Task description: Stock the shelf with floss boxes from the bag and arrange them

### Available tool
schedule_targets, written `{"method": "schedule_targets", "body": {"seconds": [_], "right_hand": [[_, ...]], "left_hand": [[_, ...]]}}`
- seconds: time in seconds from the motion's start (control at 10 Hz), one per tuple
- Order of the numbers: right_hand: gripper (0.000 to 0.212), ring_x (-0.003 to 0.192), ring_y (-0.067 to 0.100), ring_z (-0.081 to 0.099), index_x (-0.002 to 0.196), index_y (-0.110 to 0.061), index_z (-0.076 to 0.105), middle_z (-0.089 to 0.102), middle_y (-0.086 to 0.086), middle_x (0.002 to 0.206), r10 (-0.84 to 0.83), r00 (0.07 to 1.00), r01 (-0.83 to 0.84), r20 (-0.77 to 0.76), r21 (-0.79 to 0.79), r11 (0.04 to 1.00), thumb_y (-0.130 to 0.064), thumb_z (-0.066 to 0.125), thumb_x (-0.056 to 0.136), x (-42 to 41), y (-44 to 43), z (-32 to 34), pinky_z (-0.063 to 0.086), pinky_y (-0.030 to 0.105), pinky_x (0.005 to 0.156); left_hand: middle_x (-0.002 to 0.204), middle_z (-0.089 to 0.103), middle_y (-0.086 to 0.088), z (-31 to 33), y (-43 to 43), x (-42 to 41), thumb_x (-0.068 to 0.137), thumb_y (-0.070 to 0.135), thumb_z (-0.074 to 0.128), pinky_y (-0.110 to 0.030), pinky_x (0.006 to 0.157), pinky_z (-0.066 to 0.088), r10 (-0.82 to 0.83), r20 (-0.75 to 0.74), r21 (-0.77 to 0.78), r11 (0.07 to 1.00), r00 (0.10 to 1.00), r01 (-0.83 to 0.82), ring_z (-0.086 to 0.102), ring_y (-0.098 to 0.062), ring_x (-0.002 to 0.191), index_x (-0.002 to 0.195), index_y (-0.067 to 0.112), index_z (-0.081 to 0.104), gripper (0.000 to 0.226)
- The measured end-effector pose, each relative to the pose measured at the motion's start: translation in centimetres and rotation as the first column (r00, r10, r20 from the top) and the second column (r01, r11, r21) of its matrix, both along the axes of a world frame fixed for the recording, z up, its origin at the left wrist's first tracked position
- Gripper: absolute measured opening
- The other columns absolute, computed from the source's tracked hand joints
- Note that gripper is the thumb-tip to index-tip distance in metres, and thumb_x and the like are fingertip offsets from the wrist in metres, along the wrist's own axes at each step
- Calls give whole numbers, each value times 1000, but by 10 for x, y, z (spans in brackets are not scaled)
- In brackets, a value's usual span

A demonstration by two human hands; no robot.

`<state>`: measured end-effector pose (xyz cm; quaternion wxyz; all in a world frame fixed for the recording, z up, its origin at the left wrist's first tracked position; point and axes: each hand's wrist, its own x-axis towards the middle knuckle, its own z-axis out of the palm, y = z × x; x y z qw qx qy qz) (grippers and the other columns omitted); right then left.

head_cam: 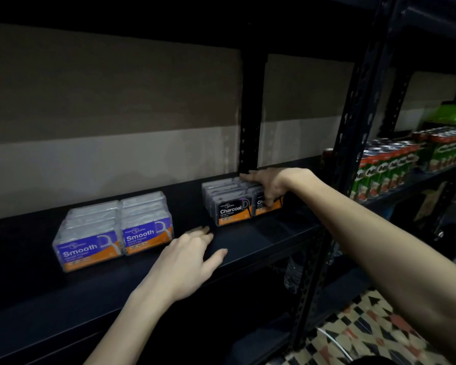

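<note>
Head view: pretty dim, everything sits on one dark shelf [261, 233], so I'll place stuff relative to the rear upright post [249, 122] at the back.

Charcoal boxes [232, 206]: two rows packed front to back, right in front of the foot of that post, labels facing out. Looks like they're grouped by type so each kind reads from the front.

Smooth boxes [113, 233]: same deal, two rows side by side, well to the left of the post, with a bare gap between them and the charcoal set.

Right hand [270, 187]: draped over the right-hand charcoal row just in front of the post, fingers spread along the top and down the front label. Loosely curled, pressing or nudging rather than a real pinch. My guess is it's squaring that row up.

Left hand [187, 255]: out front and left of the post, in the gap, palm down with fingers relaxed and apart. Holding nothing; can't tell if it actually touches the shelf.

Bag: not in shot.

Cans [395, 167]: off right of the post on the neighbouring rack, not part of this.
</note>
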<state>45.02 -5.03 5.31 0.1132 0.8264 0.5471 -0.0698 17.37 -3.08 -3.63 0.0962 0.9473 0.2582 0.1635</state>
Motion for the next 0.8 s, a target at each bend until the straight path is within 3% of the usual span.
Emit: {"method": "schedule_targets", "body": {"seconds": [0.1,0.2,0.4,0.6,0.7,0.8], "right_hand": [[127,146,27,31,157,-30,10,25,3,162,-5,999,7,-37,42,999,-13,90,61,0,-3,0,34,38,116],[129,146,26,30,157,-27,10,26,3,162,3,999,-1,-43,50,999,-15,92,59,0,-3,0,32,36,117],[138,150,29,19,157,-30,-3,6,7,166,27,1000,-27,-1,37,999,-22,93,59,-7,-8,2,27,40,120],[118,143,30,34,158,-23,9,27,11,160,52,999,-51,-5,115,992,-9,84,68,-27,-22,13,37,38,113],[105,141,28,39,156,-24,22,35,10,157,73,997,-61,-33,277,959,-11,81,71,-50,-38,18,38,30,111],[76,136,25,48,147,-20,43,52,10,146,225,974,-186,6,587,788,-16,77,79,-89,-63,28,39,31,110]], "left_hand": [[155,39,2,0,-1,-1,96,58,42,-28,114,28,-2,-7,1,1000,1000,2,31,-11,144,146,18,46,64],[154,40,2,0,-1,-1,96,59,42,-28,113,28,6,-13,8,1000,1000,-6,32,-12,144,146,18,46,64],[155,39,3,0,0,-1,96,59,43,-29,115,27,-7,5,-3,1000,1000,7,31,-12,144,146,18,45,65],[152,43,-1,-2,-5,-3,96,57,43,-33,114,34,-1,-15,3,1000,1000,1,38,-17,141,142,15,51,63],[132,62,-5,4,-9,-9,98,48,43,-38,98,48,4,-14,120,993,1000,-2,55,-25,124,122,14,66,48],[97,69,-7,4,-27,-21,95,32,47,-42,69,55,-78,79,242,969,994,57,64,-30,92,93,10,70,32]]}}
